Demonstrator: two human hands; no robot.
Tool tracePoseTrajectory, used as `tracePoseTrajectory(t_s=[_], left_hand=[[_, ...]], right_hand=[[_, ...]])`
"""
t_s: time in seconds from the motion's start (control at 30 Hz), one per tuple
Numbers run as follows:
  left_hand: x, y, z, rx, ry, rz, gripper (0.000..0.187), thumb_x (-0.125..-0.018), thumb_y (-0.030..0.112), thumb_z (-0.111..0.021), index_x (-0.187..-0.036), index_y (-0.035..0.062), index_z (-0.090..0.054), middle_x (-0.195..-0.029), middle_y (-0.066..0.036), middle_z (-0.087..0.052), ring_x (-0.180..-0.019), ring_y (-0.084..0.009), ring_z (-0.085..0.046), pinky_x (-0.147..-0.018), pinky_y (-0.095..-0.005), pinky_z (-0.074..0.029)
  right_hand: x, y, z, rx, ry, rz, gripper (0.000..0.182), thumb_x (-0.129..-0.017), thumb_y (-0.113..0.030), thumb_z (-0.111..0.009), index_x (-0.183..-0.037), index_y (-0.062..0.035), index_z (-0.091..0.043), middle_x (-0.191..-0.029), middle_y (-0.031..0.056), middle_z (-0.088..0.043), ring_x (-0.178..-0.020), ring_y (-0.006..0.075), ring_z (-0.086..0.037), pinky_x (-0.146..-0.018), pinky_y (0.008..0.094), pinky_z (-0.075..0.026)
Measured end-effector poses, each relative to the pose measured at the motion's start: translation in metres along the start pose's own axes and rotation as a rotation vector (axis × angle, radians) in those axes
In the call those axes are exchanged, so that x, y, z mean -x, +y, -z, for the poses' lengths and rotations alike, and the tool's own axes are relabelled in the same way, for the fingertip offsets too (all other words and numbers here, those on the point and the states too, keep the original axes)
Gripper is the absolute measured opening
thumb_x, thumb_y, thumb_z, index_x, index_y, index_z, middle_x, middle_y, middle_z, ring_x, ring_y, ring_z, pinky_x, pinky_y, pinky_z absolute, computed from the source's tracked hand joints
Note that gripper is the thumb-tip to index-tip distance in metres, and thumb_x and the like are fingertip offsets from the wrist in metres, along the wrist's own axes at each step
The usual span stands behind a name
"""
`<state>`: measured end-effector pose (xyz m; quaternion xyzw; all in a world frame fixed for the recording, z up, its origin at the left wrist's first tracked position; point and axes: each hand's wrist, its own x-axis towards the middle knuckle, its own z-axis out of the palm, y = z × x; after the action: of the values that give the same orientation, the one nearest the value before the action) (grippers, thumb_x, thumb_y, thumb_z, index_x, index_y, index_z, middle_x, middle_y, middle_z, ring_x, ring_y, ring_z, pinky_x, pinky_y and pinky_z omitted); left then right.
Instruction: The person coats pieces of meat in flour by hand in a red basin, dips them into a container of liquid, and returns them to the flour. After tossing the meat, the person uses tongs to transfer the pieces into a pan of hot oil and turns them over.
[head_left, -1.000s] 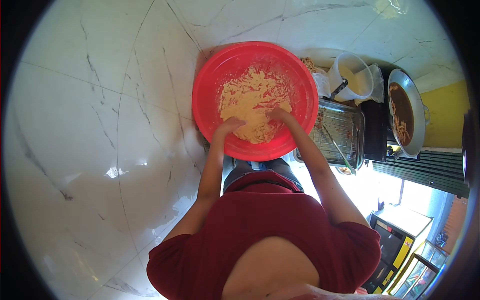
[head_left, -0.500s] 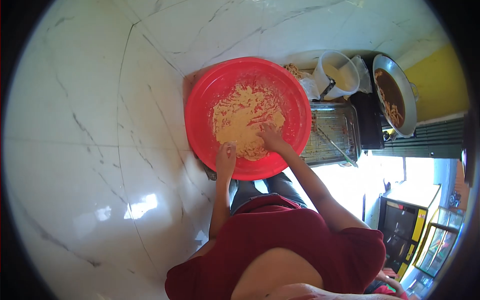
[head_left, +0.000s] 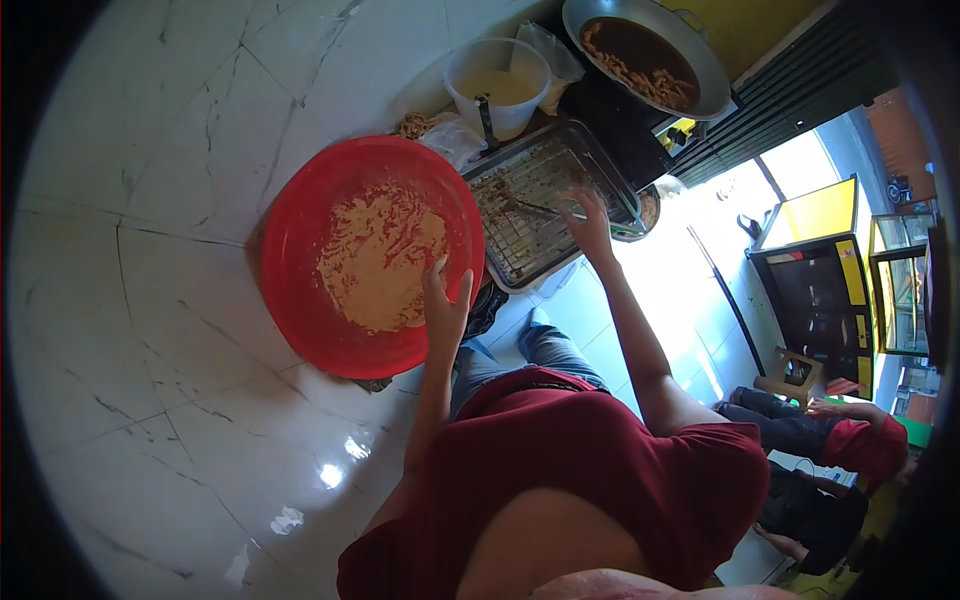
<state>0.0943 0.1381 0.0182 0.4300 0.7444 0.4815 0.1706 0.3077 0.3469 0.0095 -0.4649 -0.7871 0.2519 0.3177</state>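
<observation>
A wide red basin (head_left: 290, 300) holds pale yellow flour-like coating, spread unevenly over its bottom. My left hand (head_left: 446, 300) is over the basin's right side, thumb and fingers apart, with nothing in it. My right hand (head_left: 587, 222) is over the metal tray with a wire rack (head_left: 520, 245), beside a thin utensil (head_left: 535, 207) lying across the rack. Its fingers look partly curled around or near the utensil's end; whether they grip it is not clear. Brown crumbs and grease cover the tray.
Behind the tray stand a translucent bucket (head_left: 498, 75) of pale liquid, with a dark handle over its rim, and plastic bags (head_left: 455, 140). A large pan (head_left: 640, 60) holds brown oil and fried pieces. Two people (head_left: 860, 440) are at the lower right, near a yellow-and-black cabinet (head_left: 820, 270).
My right hand has left the coating in the basin and moved right, over the tray. My left hand now hangs at the basin's right side. The view has turned toward the right.
</observation>
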Motion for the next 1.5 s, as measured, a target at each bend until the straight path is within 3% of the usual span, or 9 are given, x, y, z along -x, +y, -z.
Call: tracePoseTrajectory(t_s=[0.13, 0.3, 0.57, 0.7, 0.73, 0.83, 1.17, 1.33, 1.5], left_hand=[[-0.013, 0.027, -0.058, -0.315, 0.079, -0.079, 0.07, -0.085, 0.035, -0.067, -0.132, -0.0081, -0.038, -0.123, -0.027, -0.051, -0.115, -0.0389, -0.052, -0.097, -0.046, -0.042], [-0.026, 0.03, -0.078, -0.424, 0.201, -0.045, 0.074, -0.083, 0.039, -0.067, -0.132, -0.0081, -0.037, -0.126, -0.027, -0.05, -0.116, -0.0408, -0.051, -0.096, -0.046, -0.044], [-0.024, 0.04, -0.082, -0.431, 0.257, 0.011, 0.065, -0.084, 0.035, -0.067, -0.13, -0.0036, -0.042, -0.123, -0.023, -0.052, -0.114, -0.0382, -0.054, -0.092, -0.0441, -0.046], [-0.023, 0.038, -0.084, -0.234, 0.402, -0.18, 0.05, -0.087, 0.024, -0.067, -0.126, -0.0014, -0.048, -0.118, -0.018, -0.055, -0.112, -0.0312, -0.054, -0.096, -0.0415, -0.042], [-0.021, 0.041, -0.085, -0.163, 0.365, -0.177, 0.046, -0.088, 0.022, -0.066, -0.124, -0.0006, -0.05, -0.118, -0.016, -0.056, -0.112, -0.0292, -0.053, -0.096, -0.0404, -0.042], [-0.007, 0.059, -0.103, 0.046, 0.21, -0.16, 0.036, -0.088, 0.014, -0.065, -0.119, 0.0004, -0.054, -0.117, -0.014, -0.057, -0.11, -0.0257, -0.054, -0.095, -0.0375, -0.042], [-0.001, 0.098, -0.156, 0.337, -0.447, -0.145, 0.017, -0.086, 0.013, -0.068, -0.101, 0.007, -0.064, -0.103, -0.004, -0.066, -0.097, -0.0159, -0.06, -0.086, -0.0319, -0.044], [-0.02, 0.102, -0.158, 0.244, -0.524, -0.076, 0.021, -0.092, 0.023, -0.061, -0.104, 0.0072, -0.065, -0.105, -0.004, -0.067, -0.098, -0.0163, -0.062, -0.084, -0.033, -0.046], [-0.047, 0.071, -0.176, -0.183, -0.867, 0.293, 0.04, -0.09, 0.031, -0.062, -0.112, -0.0029, -0.061, -0.101, -0.017, -0.067, -0.097, -0.0253, -0.066, -0.083, -0.0342, -0.05]], right_hand=[[0.006, 0.091, 0.037, 0.257, -0.125, -0.097, 0.053, -0.07, -0.034, -0.08, -0.118, -0.0185, -0.063, -0.146, 0.0167, -0.032, -0.133, 0.0402, -0.032, -0.108, 0.0517, -0.029], [0.003, 0.162, 0.049, 0.253, -0.229, -0.057, 0.044, -0.066, -0.041, -0.081, -0.102, -0.0182, -0.069, -0.145, 0.0226, -0.033, -0.134, 0.0426, -0.03, -0.109, 0.0515, -0.026], [-0.006, 0.164, 0.055, 0.274, -0.371, -0.004, 0.032, -0.064, -0.04, -0.08, -0.085, -0.0167, -0.071, -0.143, 0.0253, -0.034, -0.136, 0.0418, -0.027, -0.111, 0.0562, -0.018], [-0.011, 0.166, 0.056, 0.226, -0.336, 0.078, 0.035, -0.063, -0.038, -0.081, -0.085, -0.0134, -0.07, -0.136, 0.0247, -0.039, -0.127, 0.0429, -0.037, -0.106, 0.0526, -0.031], [-0.01, 0.163, 0.056, 0.176, -0.294, 0.068, 0.034, -0.064, -0.036, -0.08, -0.086, -0.0115, -0.069, -0.128, 0.0204, -0.046, -0.119, 0.0381, -0.047, -0.099, 0.0471, -0.042], [-0.005, 0.145, 0.065, 0.045, -0.27, -0.023, 0.032, -0.065, -0.03, -0.081, -0.082, -0.0086, -0.064, -0.124, 0.0171, -0.051, -0.115, 0.0342, -0.052, -0.092, 0.0431, -0.046], [0.025, 0.059, 0.165, -0.236, -0.044, -0.236, 0.035, -0.075, -0.016, -0.075, -0.106, -0.0095, -0.061, -0.106, 0.0067, -0.066, -0.099, 0.023, -0.065, -0.088, 0.035, -0.049], [0.058, 0.05, 0.224, -0.205, 0.23, -0.373, 0.036, -0.073, -0.013, -0.079, -0.105, -0.0078, -0.064, -0.099, 0.005, -0.068, -0.091, 0.0175, -0.065, -0.083, 0.033, -0.051], [0.072, 0.058, 0.287, -0.091, 0.377, -0.586, 0.044, -0.07, -0.016, -0.083, -0.108, -0.0076, -0.062, -0.103, 0.0076, -0.065, -0.094, 0.021, -0.062, -0.08, 0.0355, -0.053]])
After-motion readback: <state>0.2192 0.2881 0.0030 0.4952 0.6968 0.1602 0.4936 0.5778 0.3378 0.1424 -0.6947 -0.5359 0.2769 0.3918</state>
